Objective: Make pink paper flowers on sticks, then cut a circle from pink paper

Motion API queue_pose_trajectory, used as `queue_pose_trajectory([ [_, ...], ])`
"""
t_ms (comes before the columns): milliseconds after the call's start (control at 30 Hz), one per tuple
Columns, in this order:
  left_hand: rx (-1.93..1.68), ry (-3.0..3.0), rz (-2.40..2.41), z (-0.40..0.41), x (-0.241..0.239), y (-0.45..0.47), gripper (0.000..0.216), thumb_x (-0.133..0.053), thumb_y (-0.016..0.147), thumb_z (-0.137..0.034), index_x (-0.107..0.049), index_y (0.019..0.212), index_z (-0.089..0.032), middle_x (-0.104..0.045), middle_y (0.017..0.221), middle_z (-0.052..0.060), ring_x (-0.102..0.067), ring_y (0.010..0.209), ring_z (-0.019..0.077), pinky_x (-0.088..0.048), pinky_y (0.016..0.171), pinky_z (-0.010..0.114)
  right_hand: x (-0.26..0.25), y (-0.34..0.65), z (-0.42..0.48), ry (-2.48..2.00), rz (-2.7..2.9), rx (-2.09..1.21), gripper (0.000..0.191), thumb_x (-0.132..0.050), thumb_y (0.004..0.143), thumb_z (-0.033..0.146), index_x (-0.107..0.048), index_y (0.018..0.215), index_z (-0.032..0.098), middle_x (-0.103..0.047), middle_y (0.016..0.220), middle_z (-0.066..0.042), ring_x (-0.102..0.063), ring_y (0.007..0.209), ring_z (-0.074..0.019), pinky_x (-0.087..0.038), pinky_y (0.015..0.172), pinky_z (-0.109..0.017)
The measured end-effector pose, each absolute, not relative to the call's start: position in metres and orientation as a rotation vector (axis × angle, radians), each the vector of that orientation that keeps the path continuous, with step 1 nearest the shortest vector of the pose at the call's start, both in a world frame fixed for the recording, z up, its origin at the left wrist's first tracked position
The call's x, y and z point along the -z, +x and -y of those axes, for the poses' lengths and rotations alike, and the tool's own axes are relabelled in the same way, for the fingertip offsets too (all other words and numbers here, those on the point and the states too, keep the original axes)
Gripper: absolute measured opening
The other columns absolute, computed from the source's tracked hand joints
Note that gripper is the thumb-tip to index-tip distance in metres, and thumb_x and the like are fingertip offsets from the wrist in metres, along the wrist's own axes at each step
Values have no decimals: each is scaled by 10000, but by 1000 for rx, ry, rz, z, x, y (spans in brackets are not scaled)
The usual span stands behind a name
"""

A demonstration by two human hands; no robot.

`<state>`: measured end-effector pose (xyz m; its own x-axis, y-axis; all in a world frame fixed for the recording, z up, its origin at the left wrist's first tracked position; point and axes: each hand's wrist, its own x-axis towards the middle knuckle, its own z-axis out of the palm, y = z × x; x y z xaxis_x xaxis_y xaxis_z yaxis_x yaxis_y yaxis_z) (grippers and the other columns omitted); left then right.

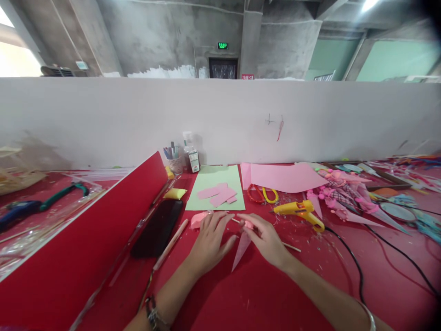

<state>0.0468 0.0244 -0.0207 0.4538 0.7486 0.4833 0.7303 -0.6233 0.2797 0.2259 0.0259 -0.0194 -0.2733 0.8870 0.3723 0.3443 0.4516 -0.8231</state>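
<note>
EXIT on lit green sign [222,46], red sign [247,77] and bottle label [194,161] illegible

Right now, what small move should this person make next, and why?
Perhaps steady the pink cone with the left hand: the right hand is at the pink piece by the cone's wide end, while the left, its thumb spread from its fingers, is close beside the cone.

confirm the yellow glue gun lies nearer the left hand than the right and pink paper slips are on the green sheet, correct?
Not quite: the head view shows the yellow glue gun nearer the right hand than the left hand. The pink paper slips are on the green sheet.
</note>
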Motion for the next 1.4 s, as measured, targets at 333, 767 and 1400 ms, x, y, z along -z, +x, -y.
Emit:
queue_pose_trajectory([
  [333, -842, 2184, -965, -7, 10, 61, 286, -375, 851, -314, -400, 1101, -178, -516, 1019, 74, -472, 902, 182, -390, 811, 335, 10, 224, -11, -974, 2070, -531, 204, -399, 859, 281, -576, 841, 181, -484, 786, -35, -481, 735, -143, -406, 674, -255],
  [767, -813, 1663, -860, -17, 19, 59, 205, -446, 822, -323, -525, 888, -147, -539, 803, 9, -490, 748, 130, -397, 699, 256, 12, 217, -7, -945, 2170, -537, 205, -485, 809, 157, -545, 994, 221, -478, 956, -51, -474, 887, -162, -427, 787, -285],
  [1400, -516, 1655, -741, -25, 13, 48, 264, -395, 846, -376, -465, 756, -138, -506, 524, -38, -507, 470, 83, -364, 500, 190, 4, 221, -6, -1007, 2393, -492, 95, -465, 830, 185, -528, 899, 171, -494, 914, -40, -509, 779, -127, -430, 712, -241],
])
